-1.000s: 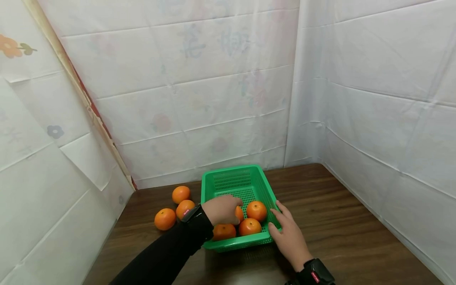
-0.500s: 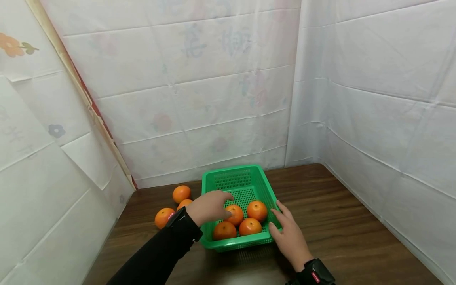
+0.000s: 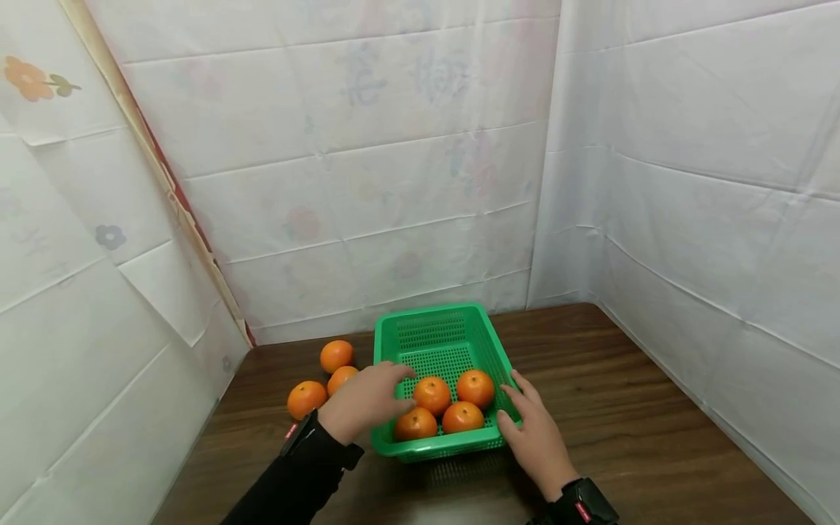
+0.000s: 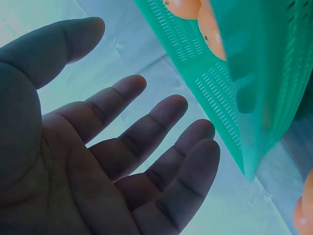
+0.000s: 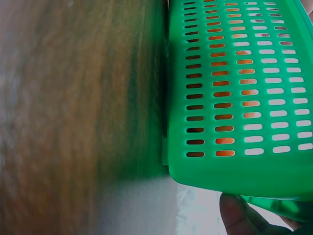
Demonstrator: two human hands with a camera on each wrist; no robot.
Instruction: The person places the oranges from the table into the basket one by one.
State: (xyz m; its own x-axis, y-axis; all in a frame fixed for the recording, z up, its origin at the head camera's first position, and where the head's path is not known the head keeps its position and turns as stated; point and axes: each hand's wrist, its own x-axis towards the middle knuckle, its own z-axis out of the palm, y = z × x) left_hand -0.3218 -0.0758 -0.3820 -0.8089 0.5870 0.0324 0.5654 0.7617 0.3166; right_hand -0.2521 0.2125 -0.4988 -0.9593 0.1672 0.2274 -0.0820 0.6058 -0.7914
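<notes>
A green plastic basket [image 3: 438, 442] with slotted walls stands on the table. Several mandarins lie in its near half, among them a left-rear mandarin [image 3: 431, 396] and a right-rear mandarin [image 3: 475, 389]. My left hand [image 3: 364, 401] hovers over the basket's left rim, its fingers spread and holding nothing; the left wrist view shows the bare palm [image 4: 73, 171]. Beyond that hand are loose mandarins [image 3: 306, 399] on the table, one partly hidden by it. With relaxed fingers, my right hand [image 3: 538, 441] rests on the basket's right rim near the front corner.
The brown wooden table [image 3: 643, 415] extends to the right of the basket. White sheeting [image 3: 394, 182] hangs closely behind it and along both sides. Another loose mandarin [image 3: 337, 355] sits farther back on the left.
My left hand has let go of a mandarin in the basket, then drawn back left toward the loose ones. My right hand has stayed at the rim.
</notes>
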